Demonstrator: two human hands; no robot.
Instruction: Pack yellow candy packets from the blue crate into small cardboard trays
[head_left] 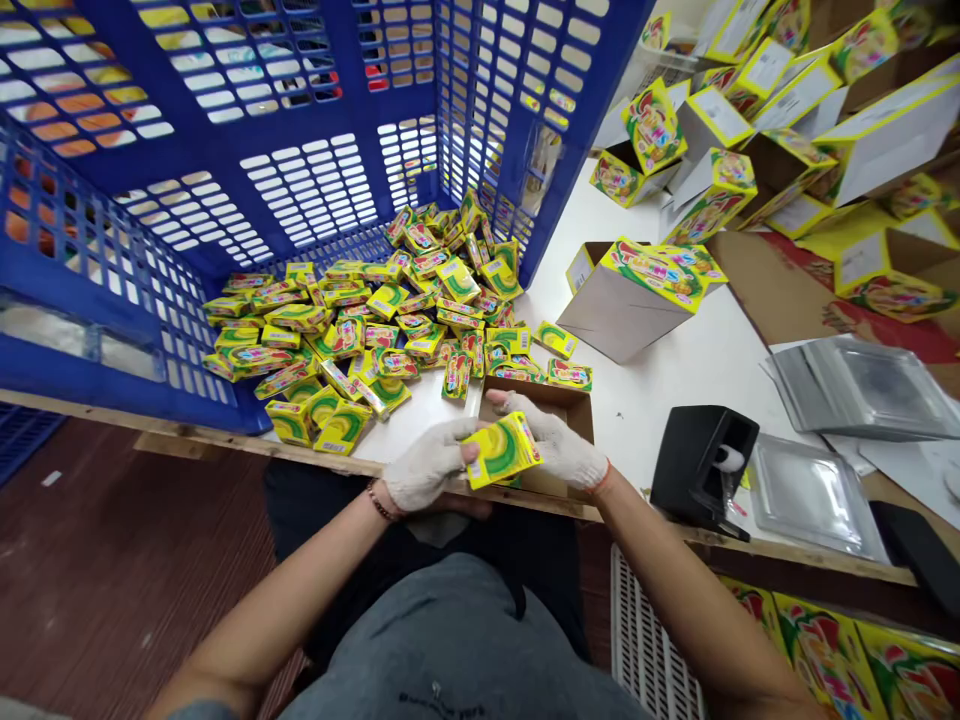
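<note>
My left hand [429, 466], in a white knit glove with bare fingertips, grips the near left end of a small yellow-green box [504, 450]. My right hand [559, 440], gloved the same way, is at the box's right end, its fingers reaching behind it. Both hands are over an open cardboard carton [576, 408] at the table's front edge; they hide part of its inside. Just beyond lies a heap of similar small boxes [382, 335], spilling out of a blue plastic crate [315, 215] tipped on its side.
An opened display carton [637, 300] stands right of the heap. More printed cartons [780, 120] are piled at the back right. A black tape dispenser [705, 465], clear plastic trays [870, 385] and a dark flat object [919, 550] lie to the right. Below the table is a white slotted basket [649, 640].
</note>
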